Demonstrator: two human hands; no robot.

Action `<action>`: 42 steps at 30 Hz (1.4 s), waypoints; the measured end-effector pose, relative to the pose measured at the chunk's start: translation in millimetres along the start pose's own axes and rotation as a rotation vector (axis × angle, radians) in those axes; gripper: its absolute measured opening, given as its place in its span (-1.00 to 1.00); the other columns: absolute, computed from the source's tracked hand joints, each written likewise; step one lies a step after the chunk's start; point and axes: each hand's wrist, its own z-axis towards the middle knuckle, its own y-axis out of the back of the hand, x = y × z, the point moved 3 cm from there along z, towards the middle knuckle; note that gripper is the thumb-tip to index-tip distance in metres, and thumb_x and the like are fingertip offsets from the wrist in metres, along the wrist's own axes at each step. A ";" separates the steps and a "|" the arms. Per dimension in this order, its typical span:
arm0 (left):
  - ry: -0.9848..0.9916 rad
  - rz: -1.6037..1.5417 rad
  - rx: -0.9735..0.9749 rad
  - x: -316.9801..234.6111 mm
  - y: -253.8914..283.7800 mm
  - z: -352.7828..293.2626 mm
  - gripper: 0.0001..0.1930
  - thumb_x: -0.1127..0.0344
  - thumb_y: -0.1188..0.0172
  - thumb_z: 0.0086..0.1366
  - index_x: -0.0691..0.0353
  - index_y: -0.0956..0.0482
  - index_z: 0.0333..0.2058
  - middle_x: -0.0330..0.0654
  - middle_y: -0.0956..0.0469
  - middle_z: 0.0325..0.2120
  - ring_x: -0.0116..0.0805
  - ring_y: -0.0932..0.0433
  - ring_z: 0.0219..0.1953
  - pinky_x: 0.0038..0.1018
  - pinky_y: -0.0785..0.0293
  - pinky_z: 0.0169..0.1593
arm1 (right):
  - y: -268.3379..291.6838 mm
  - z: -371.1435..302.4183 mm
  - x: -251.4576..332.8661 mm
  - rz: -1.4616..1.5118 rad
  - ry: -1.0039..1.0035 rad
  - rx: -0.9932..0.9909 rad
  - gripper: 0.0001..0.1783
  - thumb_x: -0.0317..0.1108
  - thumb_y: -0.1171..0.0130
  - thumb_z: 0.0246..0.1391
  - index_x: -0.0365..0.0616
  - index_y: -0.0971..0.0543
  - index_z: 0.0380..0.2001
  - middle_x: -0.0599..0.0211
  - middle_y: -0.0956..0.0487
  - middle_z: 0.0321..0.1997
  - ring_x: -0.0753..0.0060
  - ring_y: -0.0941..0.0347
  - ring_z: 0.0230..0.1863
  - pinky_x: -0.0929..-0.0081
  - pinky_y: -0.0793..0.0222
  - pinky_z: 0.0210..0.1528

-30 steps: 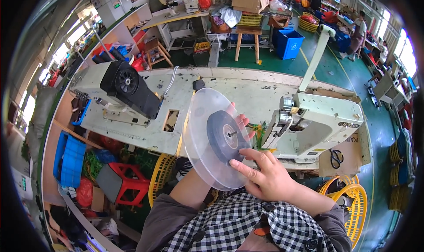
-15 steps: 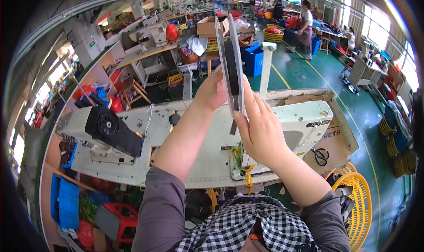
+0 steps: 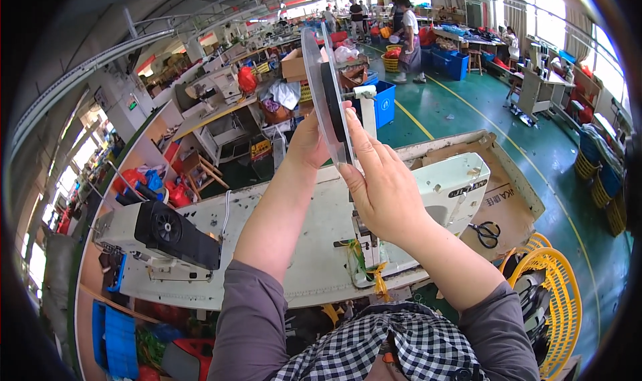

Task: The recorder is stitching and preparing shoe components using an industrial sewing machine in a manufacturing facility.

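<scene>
**Reel held raised, edge-on between both hands**

The right hand (image 3: 384, 190) had hold of the reel (image 3: 332, 103), fingers nearly straight along its right side, thumb by the lower rim. The left hand (image 3: 309, 140) lay against the opposite side; its fingers were mostly hidden, so their opening could not be told. One second earlier the reel hung lower, its clear face showing; it had since been lifted and turned. Against the half-second frame it leaned further left.

A pale post (image 3: 367, 117) stood just beyond the right fingers. The right hand and forearm partly blocked the white sewing machine (image 3: 455, 187). Right of that forearm lay scissors (image 3: 485, 234); a black-and-white machine (image 3: 164, 230) stood left of the left forearm.
</scene>
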 end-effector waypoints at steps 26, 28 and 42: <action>0.142 0.368 -0.110 -11.5 -60.8 -8.7 -0.20 -0.12 -0.37 -0.09 0.11 -0.31 0.10 -0.23 -0.44 -0.10 -0.29 -0.38 0.00 -0.24 -0.30 0.05 | -14.1 55.0 -73.4 1.592 -0.913 0.031 -0.66 -0.10 -0.06 0.15 -0.08 -0.48 -0.57 0.62 -0.38 -0.71 0.76 -0.23 -0.71 0.77 -0.08 -0.66; 0.142 0.362 -0.128 -11.3 -55.4 -10.4 -0.18 -0.11 -0.38 -0.09 0.11 -0.29 0.11 -0.23 -0.43 -0.08 -0.29 -0.36 0.01 -0.24 -0.29 0.05 | -6.3 58.4 -73.3 1.246 -0.806 0.007 -0.70 -0.17 -0.06 0.12 -0.13 -0.49 -0.57 0.58 -0.40 -0.71 0.70 -0.30 -0.70 0.72 -0.17 -0.65; 0.064 0.215 -0.045 -15.1 -49.6 -0.2 -0.45 0.20 -0.32 0.05 0.11 -0.33 0.02 -0.21 -0.48 -0.22 -0.30 -0.45 -0.14 -0.21 -0.32 -0.06 | 30.4 78.6 -49.3 -0.757 0.176 0.126 -0.83 -0.27 -0.14 -0.13 -0.05 -0.40 -0.47 0.40 -0.45 -0.52 0.36 -0.46 -0.44 0.42 -0.33 -0.43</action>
